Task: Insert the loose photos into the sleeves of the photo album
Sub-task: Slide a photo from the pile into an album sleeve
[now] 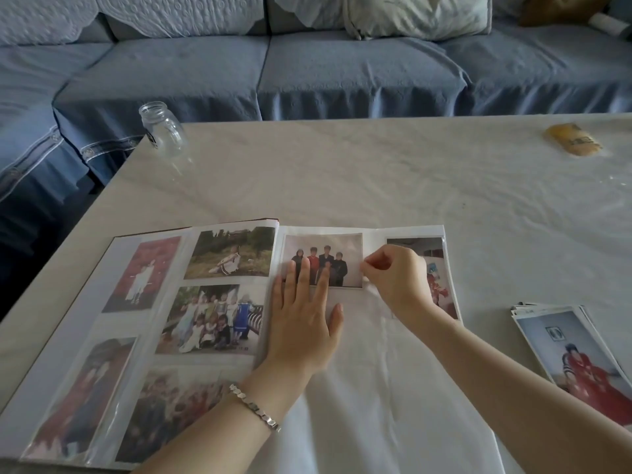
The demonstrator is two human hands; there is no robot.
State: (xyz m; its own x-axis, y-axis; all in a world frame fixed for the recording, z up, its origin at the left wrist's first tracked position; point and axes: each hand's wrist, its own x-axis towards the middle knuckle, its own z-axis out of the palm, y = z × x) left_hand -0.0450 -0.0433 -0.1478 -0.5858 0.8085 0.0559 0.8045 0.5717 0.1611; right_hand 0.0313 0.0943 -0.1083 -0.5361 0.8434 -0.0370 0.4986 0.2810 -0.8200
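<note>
The left hand [302, 323] lies palm down, fingers straight and spread, its forearm reaching forward from the near side. The right hand [396, 280] is curled just beside it, thumb and forefinger pinching the right edge of the photo [325, 249], its forearm angled in from the right.

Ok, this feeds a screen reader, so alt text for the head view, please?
A left hand presses flat on an open photo album while the right hand pinches the edge of a group photo; loose photos lie stacked to the right.
</note>
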